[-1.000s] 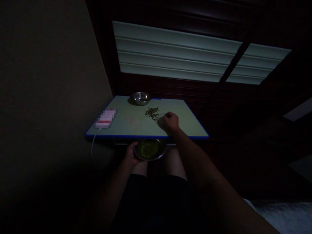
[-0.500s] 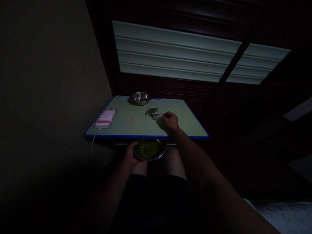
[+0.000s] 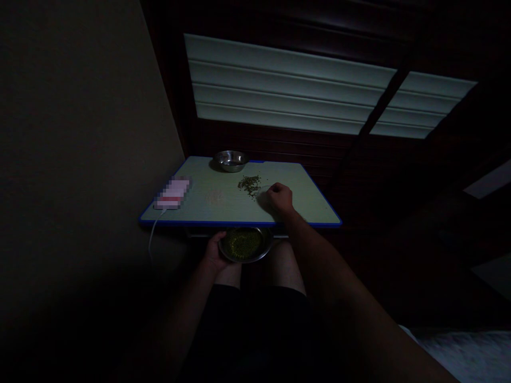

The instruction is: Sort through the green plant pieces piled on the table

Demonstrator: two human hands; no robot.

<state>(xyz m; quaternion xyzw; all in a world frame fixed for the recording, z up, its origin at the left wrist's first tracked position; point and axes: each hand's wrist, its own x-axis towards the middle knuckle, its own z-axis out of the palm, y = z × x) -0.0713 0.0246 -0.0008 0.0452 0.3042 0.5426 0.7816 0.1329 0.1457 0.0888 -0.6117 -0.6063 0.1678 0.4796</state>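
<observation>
My left hand grips the left rim of a metal bowl, held over my lap just under the table's front edge. Small green beans fill its bottom. Above the tabletop, my right hand is closed, its thumb and fingers drawn together; what they hold, if anything, is too small and dark to see. Just left of it lies a loose scatter of dark green-brown beans. Farther left is a faint patch of small pale bits.
A second metal bowl stands at the table's back edge. On the left lies a blurred-out phone with a white cable hanging over the edge. A wall rises at left, and dark panelled doors stand behind the table.
My right hand has shifted very slightly to the right, still closed. The left hand and its bowl stay in place.
</observation>
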